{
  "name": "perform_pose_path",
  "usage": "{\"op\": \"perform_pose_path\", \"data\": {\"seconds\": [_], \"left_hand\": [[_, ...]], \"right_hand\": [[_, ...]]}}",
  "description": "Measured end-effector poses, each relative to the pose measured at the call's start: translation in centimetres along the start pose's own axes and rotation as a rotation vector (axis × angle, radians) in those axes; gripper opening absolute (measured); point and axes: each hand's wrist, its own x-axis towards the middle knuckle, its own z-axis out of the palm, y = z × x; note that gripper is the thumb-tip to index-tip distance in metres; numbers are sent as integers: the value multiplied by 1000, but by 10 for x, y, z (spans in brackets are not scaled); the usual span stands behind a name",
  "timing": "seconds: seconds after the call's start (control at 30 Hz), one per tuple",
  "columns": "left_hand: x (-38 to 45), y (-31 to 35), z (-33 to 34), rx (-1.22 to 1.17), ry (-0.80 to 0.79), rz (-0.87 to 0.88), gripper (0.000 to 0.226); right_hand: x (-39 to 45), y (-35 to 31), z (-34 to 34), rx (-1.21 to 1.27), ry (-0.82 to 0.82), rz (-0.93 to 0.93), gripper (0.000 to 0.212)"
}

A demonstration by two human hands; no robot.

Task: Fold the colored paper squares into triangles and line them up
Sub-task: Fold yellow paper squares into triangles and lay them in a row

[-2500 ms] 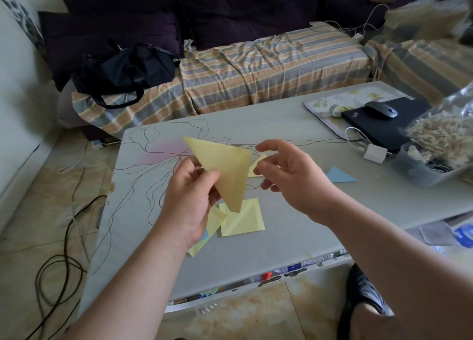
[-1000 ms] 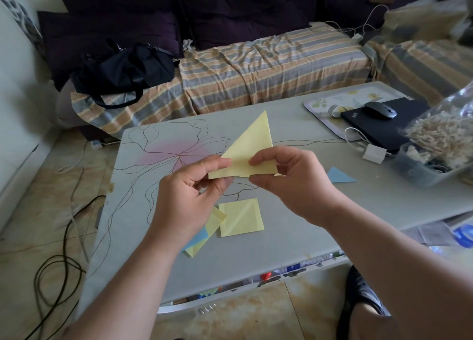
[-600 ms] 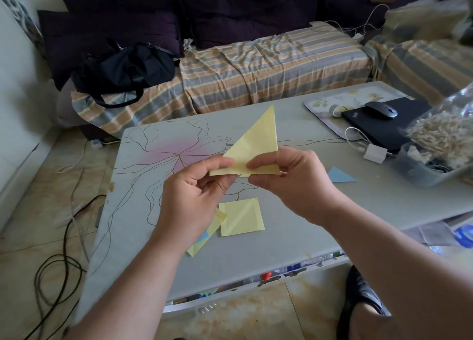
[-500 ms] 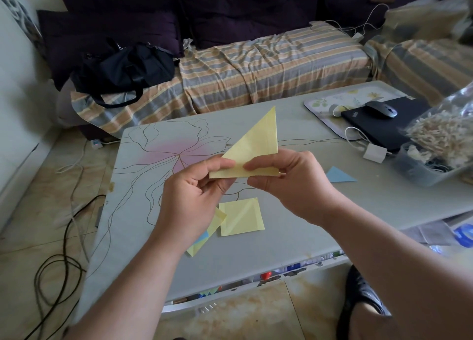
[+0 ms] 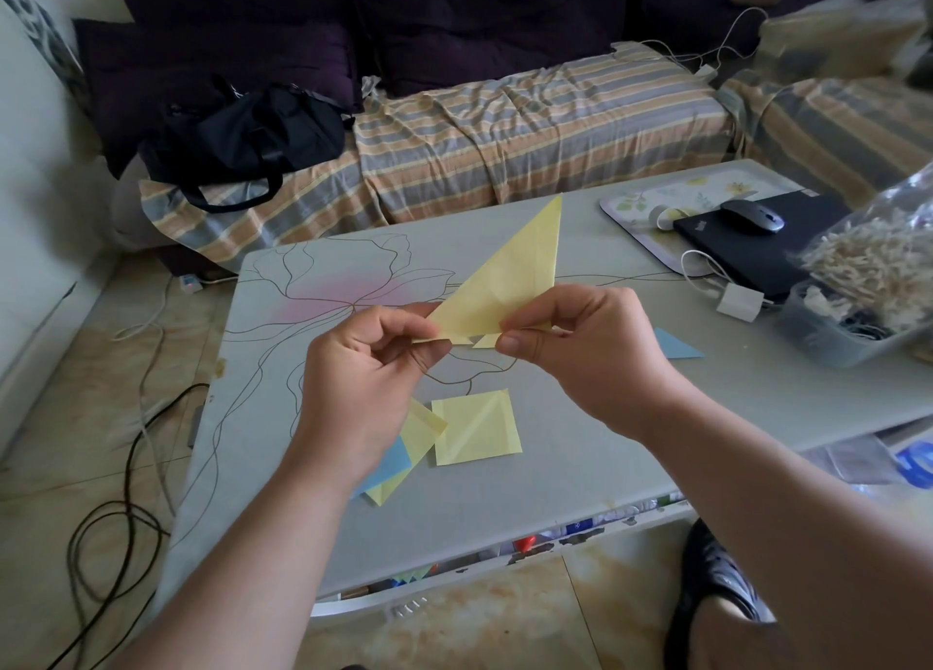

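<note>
Above the grey table (image 5: 580,477) I hold a yellow paper triangle (image 5: 510,280), its long point rising up and to the right. My left hand (image 5: 363,381) pinches its lower left corner and my right hand (image 5: 580,351) pinches the lower edge at the right. Below on the table lie a creased yellow square (image 5: 477,427), a second yellow sheet (image 5: 411,447) and a blue sheet (image 5: 386,465) partly hidden under my left wrist. A blue triangle (image 5: 674,345) lies flat to the right.
A black laptop (image 5: 757,250) with a mouse (image 5: 752,216) sits on a flowered tray (image 5: 651,200) at the back right. A clear tub under a bag of pale pieces (image 5: 868,270) and a white charger (image 5: 739,303) stand nearby. Beyond the table are a striped sofa (image 5: 530,129) and a black bag (image 5: 242,134). Cables (image 5: 116,508) trail on the floor.
The triangle was turned from pointing down to pointing up and right. Both hands now pinch its lower edge, and in the last half second they have slid slightly along it.
</note>
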Motion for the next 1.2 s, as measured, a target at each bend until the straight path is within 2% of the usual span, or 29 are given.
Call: {"op": "perform_pose_path", "data": {"seconds": [0.3,0.43,0.6,0.77,0.9,1.03,1.2], "left_hand": [[0,3,0,-79,-4,10,13],[-1,5,2,-118,38,-34,11],[-4,8,8,-221,63,-123,8],[-3,7,10,-319,119,-237,17],[-3,8,13,-354,132,-290,20],[-2,8,13,-358,142,-301,21],[-2,5,13,-319,130,-273,22]], "right_hand": [[1,-1,1,-16,31,-4,22],[1,0,1,-27,47,9,13],[1,-1,3,3,66,31,14],[2,0,3,124,86,95,17],[4,2,5,138,117,118,29],[5,3,6,130,139,122,34],[5,5,6,160,103,150,28]]}}
